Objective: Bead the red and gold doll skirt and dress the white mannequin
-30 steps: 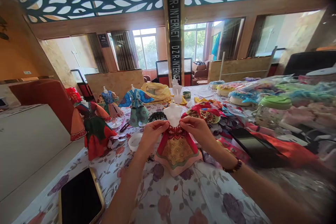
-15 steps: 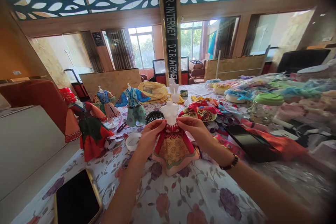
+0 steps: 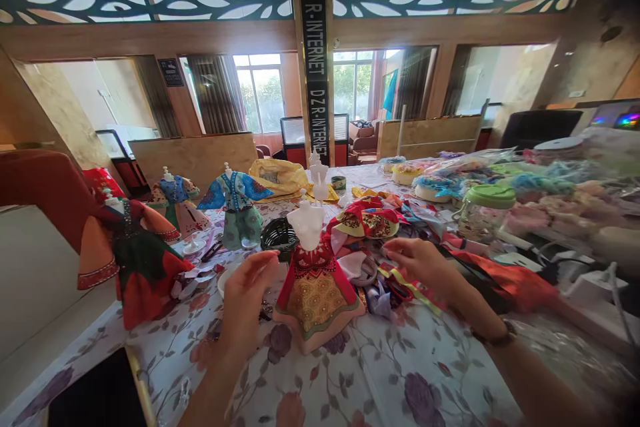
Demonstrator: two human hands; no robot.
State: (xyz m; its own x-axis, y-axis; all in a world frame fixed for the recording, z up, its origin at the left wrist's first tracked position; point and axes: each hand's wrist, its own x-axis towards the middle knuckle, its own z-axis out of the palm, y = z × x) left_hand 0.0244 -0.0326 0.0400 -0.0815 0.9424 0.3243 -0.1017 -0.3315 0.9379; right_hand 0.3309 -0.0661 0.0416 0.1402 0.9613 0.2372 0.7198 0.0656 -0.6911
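A small white mannequin [image 3: 307, 221] stands upright on the flowered tablecloth, wearing a red skirt [image 3: 320, 290] with a gold patterned front panel. Just left of it my left hand [image 3: 251, 287] is raised, fingers curved and apart, holding nothing and not touching the skirt. My right hand [image 3: 423, 267] hovers to the right, over colourful fabric scraps [image 3: 383, 287]; its fingertips are near each other, and whether anything small is between them cannot be made out. Behind the left hand sits a black basket [image 3: 279, 237], and a white bowl [image 3: 223, 282] is partly hidden by that hand.
Dressed mannequins [image 3: 143, 253] stand at the left. A phone [image 3: 97, 393] lies at the lower left. On the right are a green-lidded jar [image 3: 486, 213], red cloth [image 3: 505, 273], cables and piled fabric. A yellow cloth bag [image 3: 279, 178] sits at the back.
Both hands have let go of the dressed mannequin and moved apart, left hand to the left, right hand to the right. The view has shifted slightly.
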